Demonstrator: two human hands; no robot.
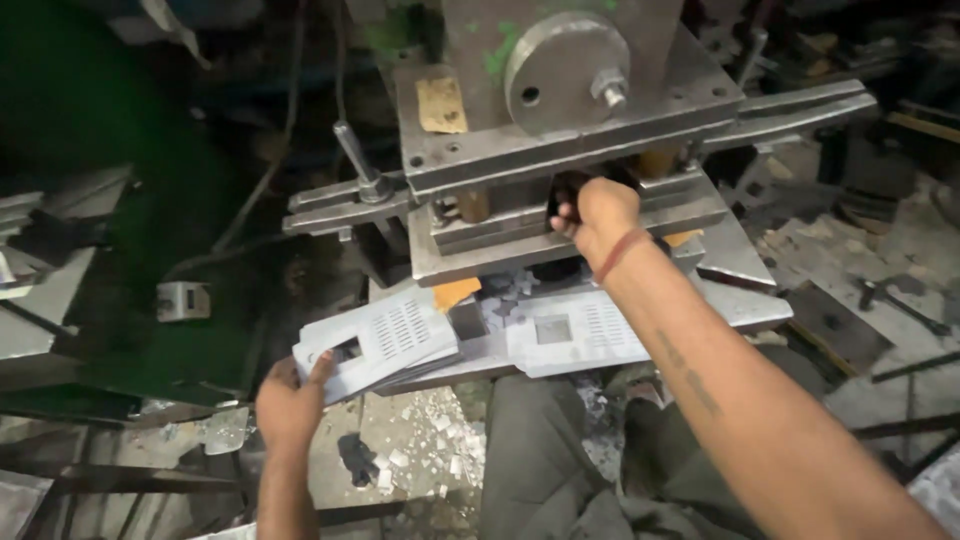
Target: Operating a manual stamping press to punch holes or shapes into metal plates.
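Observation:
My left hand (291, 403) grips the near corner of a stack of punched grey metal sheets (385, 335), each with a square hole and a grid of small slots. My right hand (596, 213) reaches up into the gap of the press die (520, 225) and is closed on a dark part (566, 190) there; a red thread is tied round the wrist. Another punched sheet (575, 333) lies flat on the press bed below my right forearm.
The press head carries a round steel disc with a bolt (565, 70). A lever handle (355, 155) sticks up at the left of the die. Metal scraps (420, 450) litter the floor between my knees. Steel plates (840, 325) and rubble lie at the right.

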